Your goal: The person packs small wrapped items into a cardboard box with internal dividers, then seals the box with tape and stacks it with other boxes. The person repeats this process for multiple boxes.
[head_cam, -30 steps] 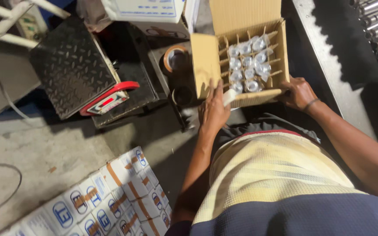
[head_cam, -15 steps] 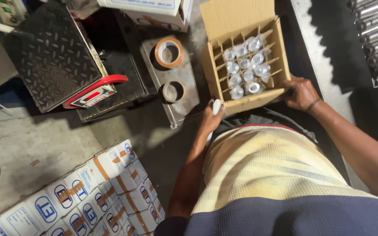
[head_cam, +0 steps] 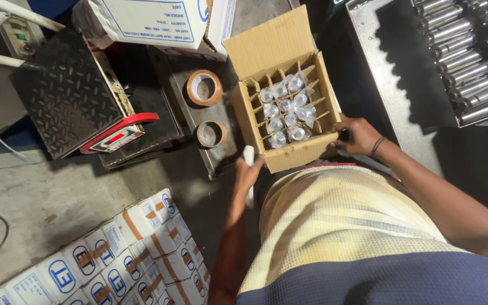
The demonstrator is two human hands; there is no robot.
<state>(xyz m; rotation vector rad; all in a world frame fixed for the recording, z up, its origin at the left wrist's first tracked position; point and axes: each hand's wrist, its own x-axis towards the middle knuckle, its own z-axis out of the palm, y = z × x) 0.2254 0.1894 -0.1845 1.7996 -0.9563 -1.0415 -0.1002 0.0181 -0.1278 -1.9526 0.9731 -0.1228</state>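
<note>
An open cardboard box (head_cam: 292, 158) with a card divider grid stands in front of me, its cells holding several shiny metal parts wrapped in clear plastic (head_cam: 285, 110). My left hand (head_cam: 248, 168) is at the box's near left corner, shut on a small white object. My right hand (head_cam: 357, 135) grips the box's near right corner. My yellow striped shirt hides what lies below the box.
Two rolls of brown tape (head_cam: 204, 88) lie on a metal stand left of the box. A platform scale (head_cam: 66, 96) with a red display unit sits further left. Stacked white printed cartons (head_cam: 114, 254) fill the lower left. A tray of steel cylinders (head_cam: 464, 62) is at upper right.
My left hand has slid down from the box's front wall to its near left corner, with the white object now sticking up. The view shifted; my right hand stays on the box.
</note>
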